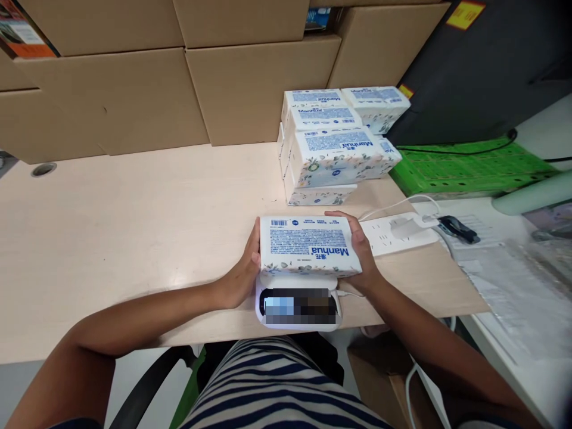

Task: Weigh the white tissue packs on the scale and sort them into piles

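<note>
A white tissue pack [308, 244] with blue print and a floral edge is held between my two hands. My left hand [243, 271] presses its left end, and my right hand [364, 253] wraps round its right end. Right below the pack, a white device [297, 328] with a dark, blurred display sits at the table's front edge; a thin white cable joins its right side. The pack hides the back of this device, and I cannot tell whether the two touch. Beyond my hands stands a stack of similar tissue packs [333, 158].
Cardboard boxes [263, 89] line the back of the light wooden table [111, 238]. To the right lie a white power strip [393, 232] with a plugged-in charger, a black object [458, 229], a green crate [469, 164] and clear plastic [518, 292]. A cable hole [43, 170] is at far left.
</note>
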`<state>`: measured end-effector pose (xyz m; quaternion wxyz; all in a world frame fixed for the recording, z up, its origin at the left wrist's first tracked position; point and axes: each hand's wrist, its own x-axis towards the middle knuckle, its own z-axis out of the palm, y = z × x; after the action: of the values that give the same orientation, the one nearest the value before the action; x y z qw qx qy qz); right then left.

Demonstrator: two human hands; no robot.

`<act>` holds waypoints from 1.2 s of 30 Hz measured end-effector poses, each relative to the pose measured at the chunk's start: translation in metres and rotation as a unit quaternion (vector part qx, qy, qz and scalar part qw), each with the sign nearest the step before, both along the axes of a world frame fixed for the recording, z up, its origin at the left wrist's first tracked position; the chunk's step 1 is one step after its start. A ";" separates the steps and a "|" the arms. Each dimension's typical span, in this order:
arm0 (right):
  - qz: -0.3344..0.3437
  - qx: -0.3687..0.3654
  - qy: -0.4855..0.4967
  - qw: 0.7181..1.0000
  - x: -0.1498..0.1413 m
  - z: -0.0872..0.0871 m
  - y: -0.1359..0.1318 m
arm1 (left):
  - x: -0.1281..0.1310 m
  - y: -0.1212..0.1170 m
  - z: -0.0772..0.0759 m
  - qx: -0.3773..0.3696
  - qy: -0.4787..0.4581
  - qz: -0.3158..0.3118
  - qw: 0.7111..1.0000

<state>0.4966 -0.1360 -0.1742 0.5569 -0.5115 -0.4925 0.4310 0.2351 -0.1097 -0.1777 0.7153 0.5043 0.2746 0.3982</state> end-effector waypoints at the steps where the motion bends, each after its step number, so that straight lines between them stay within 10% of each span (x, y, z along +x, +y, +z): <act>1: 0.000 -0.004 0.002 1.000 0.000 0.000 0.000 | 0.000 0.000 0.000 0.009 0.007 0.000 1.000; 17: -0.068 -0.003 0.024 0.997 -0.011 0.007 0.012 | -0.014 0.004 0.016 -0.008 -0.008 -0.050 0.999; 27: -0.070 -0.016 0.049 0.996 0.000 -0.002 0.019 | -0.009 0.044 0.010 -0.024 0.004 0.138 0.990; 36: -0.086 -0.036 0.041 0.995 -0.006 -0.002 0.021 | -0.011 0.040 0.010 0.007 0.009 0.054 0.998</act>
<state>0.4909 -0.1152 -0.1762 0.5927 -0.5539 -0.4076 0.4193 0.2241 -0.0702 -0.1672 0.6867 0.4970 0.3054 0.4338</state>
